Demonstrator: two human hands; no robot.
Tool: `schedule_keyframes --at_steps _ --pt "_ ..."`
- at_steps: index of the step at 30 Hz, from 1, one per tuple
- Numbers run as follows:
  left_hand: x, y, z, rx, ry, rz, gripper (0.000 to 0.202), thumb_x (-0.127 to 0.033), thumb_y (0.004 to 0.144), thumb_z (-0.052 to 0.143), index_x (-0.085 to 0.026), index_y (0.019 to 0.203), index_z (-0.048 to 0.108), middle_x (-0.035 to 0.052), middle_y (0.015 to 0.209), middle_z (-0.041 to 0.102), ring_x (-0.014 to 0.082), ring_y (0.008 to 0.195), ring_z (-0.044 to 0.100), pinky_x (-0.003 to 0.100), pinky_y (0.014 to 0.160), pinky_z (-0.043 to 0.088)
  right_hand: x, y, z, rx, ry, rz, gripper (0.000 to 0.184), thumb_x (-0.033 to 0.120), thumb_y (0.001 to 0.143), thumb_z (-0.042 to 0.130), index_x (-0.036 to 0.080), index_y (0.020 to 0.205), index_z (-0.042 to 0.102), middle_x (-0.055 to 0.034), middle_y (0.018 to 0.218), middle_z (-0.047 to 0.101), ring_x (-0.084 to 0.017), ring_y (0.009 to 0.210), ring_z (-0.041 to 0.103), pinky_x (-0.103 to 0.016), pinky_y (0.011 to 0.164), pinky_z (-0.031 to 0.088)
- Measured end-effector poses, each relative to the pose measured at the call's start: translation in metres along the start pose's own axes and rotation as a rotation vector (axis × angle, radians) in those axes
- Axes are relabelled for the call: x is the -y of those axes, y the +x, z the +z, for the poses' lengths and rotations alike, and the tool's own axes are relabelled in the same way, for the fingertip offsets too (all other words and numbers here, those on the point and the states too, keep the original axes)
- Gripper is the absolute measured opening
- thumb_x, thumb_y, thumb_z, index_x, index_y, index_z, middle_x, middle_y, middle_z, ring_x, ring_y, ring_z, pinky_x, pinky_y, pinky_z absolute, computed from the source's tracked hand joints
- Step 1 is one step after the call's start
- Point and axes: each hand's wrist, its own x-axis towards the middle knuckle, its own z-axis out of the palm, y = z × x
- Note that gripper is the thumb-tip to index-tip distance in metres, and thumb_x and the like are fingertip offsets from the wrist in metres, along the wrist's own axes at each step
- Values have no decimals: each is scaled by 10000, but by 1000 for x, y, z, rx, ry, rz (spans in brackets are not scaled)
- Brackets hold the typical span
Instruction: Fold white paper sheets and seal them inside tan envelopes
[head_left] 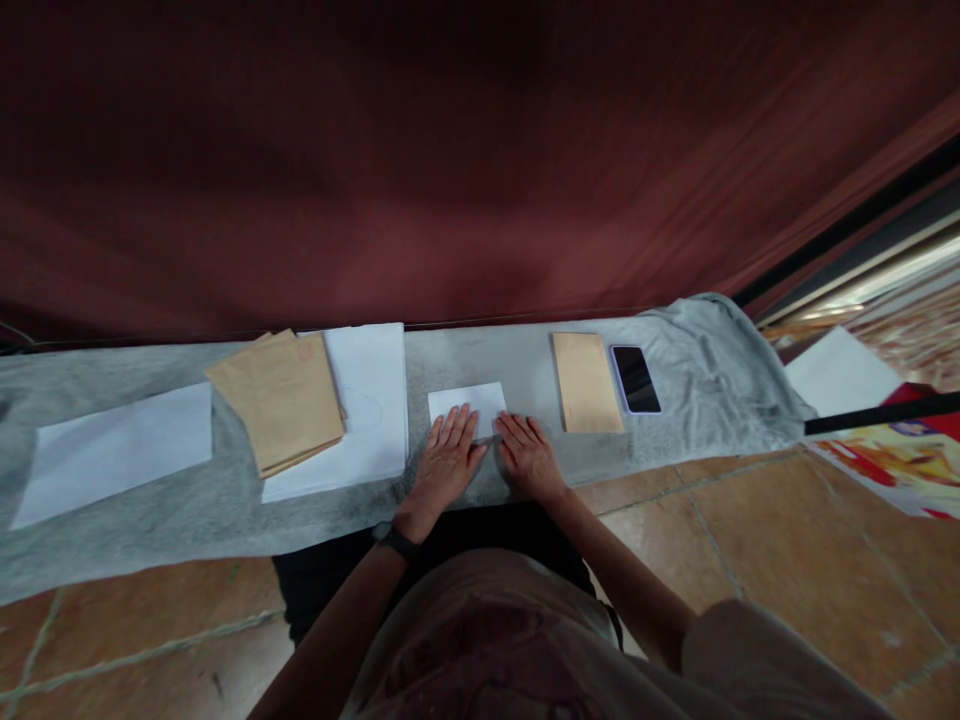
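A small white sheet of paper, seemingly folded, lies on the grey cloth-covered surface in front of me. My left hand rests flat on its lower left part, fingers stretched out. At the sheet's right edge, my right hand lies palm down with its fingers extended, the fingertips touching or just beside the paper. Neither hand grips anything. To the right of my right hand is a brown envelope, lying flat.
A black-screened phone lies beyond the envelope. Leftward are a stack of white paper, several brown envelopes partly on it, and a long white sheet. Dark red fabric hangs along the back edge. Tiled floor shows in front.
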Motion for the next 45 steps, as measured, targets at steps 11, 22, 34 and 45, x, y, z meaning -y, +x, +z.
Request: schedule_keyframes --at_steps 11,22,34,45 --pt "-37 33 4 74 -61 85 557 -312 1064 265 -131 1575 393 93 1658 368 229 1580 224 487 1306 177 -4 -12 -3 -40 104 -5 420 141 985 456 186 1364 632 -102 1423 651 -226 1335 585 -460 1229 356" --pt "-29 59 13 17 -50 24 606 -397 1069 288 -89 1589 341 132 1675 319 252 1584 206 476 1300 172 -2 -11 -5 -29 102 11 471 133 959 466 185 1408 598 -102 1414 654 -228 1337 579 -459 1236 350" --pt "-16 39 13 -43 -56 -158 624 -381 1049 328 -78 1594 319 163 1680 285 273 1583 211 516 1289 190 -4 -12 -4 -26 99 14 473 140 956 505 206 1414 602 -84 1471 616 -225 1356 571 -457 1235 359" --pt "-8 14 12 -74 -39 -218 607 -330 1039 327 -117 1608 309 138 1677 300 270 1578 230 527 1277 224 -4 -12 -3 -52 105 7 482 116 951 508 206 1414 606 -92 1449 633 -229 1343 584 -470 1213 388"
